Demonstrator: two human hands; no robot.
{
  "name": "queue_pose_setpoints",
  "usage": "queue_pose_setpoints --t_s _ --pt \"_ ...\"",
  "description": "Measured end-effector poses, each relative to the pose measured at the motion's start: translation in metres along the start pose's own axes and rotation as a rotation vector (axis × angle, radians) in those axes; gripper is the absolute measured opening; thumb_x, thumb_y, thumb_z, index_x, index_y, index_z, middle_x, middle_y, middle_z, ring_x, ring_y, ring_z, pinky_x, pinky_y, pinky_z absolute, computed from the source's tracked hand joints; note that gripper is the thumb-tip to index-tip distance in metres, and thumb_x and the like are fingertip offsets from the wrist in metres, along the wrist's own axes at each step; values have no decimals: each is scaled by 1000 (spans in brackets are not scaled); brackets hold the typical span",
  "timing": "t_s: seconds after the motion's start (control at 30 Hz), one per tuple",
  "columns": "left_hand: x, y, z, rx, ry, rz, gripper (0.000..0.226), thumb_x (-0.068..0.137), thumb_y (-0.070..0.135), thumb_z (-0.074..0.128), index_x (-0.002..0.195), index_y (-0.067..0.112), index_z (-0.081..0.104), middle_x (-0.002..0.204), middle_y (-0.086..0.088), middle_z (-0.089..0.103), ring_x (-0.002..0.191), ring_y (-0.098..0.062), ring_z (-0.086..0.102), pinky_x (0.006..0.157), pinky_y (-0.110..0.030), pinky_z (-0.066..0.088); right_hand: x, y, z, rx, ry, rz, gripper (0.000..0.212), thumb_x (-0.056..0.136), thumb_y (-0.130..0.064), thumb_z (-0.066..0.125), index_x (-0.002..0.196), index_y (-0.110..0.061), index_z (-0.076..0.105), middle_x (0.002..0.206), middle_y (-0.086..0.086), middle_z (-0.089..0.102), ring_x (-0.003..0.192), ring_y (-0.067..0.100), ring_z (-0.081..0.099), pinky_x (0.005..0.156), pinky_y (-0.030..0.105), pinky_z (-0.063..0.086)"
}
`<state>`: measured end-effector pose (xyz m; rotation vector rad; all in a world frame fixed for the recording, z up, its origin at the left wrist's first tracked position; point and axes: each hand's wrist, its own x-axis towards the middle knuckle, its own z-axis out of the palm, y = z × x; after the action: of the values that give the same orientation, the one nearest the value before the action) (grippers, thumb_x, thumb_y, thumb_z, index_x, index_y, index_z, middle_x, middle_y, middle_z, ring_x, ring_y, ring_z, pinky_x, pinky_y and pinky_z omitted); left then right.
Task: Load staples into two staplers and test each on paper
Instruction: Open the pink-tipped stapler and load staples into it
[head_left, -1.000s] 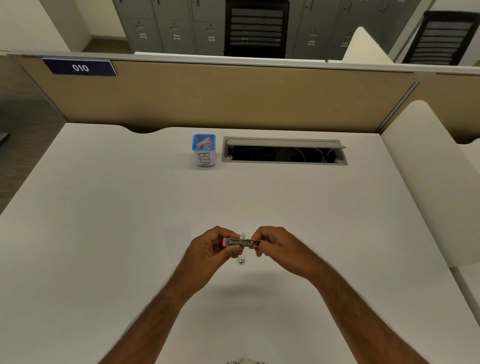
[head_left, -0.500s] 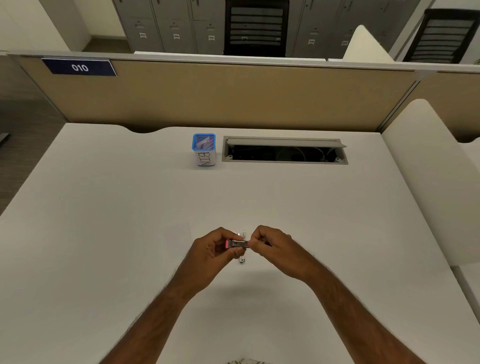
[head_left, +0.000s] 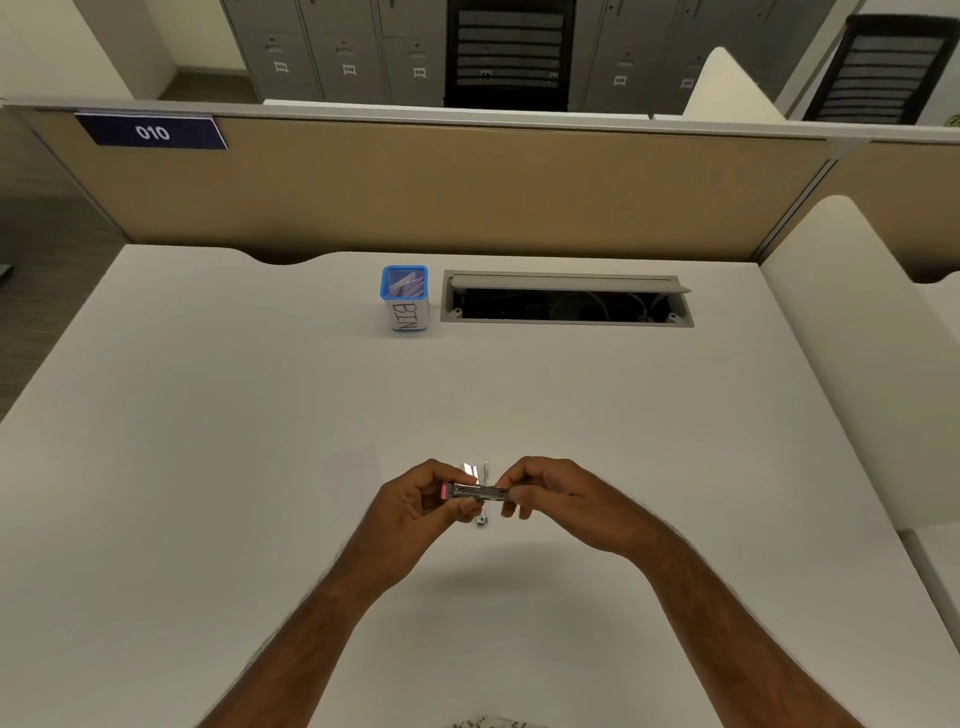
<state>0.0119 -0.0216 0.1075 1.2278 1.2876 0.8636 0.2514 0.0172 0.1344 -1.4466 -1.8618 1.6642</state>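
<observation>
Barely anything's moved since a second ago: left hand (head_left: 415, 506) and right hand (head_left: 558, 499) both still pinch the little stapler (head_left: 475, 491) between them, held level above the counter (head_left: 208, 467). Blue bin (head_left: 404, 298) sits well beyond, by the cable hatch (head_left: 566, 299).

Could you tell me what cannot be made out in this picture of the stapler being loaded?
Head view, the only one:
- Stapler: both ends are covered by the left hand and right hand; whether staples are inside is too small to tell.
- Small metal pieces on the desk behind it: partly hidden, too small to identify.
- Blue bin: contents unclear.
- Patterned thing: cut off by the bottom edge.
</observation>
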Motion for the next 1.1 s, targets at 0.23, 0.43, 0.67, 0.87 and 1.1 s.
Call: queue_pose_setpoints --t_s 0.23,0.43,0.67,0.87,1.1 --pt "0 -2 -11 -80 36 -21 17 92 3 75 108 10 72 98 -12 81 92 -29 79 88 -31 63 8 20 -3 172 171 -41 32 111 -31 47 108 -16 75 108 -2 75 105 6 70 92 15 52" --pt "0 -11 -21 -176 140 -69 20 90 -2 75 108 6 72 97 -14 80 93 -36 79 91 -40 63 25 58 -4 174 337 59 24 108 -15 51 100 -4 72 92 6 74 79 -2 65 73 7 44" --pt "1 -12 -29 -184 233 -57 19 92 1 74 109 9 73 97 -14 81 92 -31 80 90 -37 64 52 114 6 67 537 252 7 91 -14 66 87 -18 69 85 1 74 77 16 68 70 32 53" --pt "5 -11 -31 -186 239 -71 19 92 0 75 109 8 73 95 -12 81 91 -30 80 91 -40 63 59 126 21 -97 614 310 27 81 -30 84 85 -17 61 80 -1 63 73 12 59 66 27 45" --pt "9 -11 -31 -177 219 -74 19 92 0 74 109 8 73 96 -11 81 92 -32 80 90 -37 64 66 129 29 -255 607 348 22 83 -32 79 79 -25 59 81 -7 64 82 15 59 67 31 40"
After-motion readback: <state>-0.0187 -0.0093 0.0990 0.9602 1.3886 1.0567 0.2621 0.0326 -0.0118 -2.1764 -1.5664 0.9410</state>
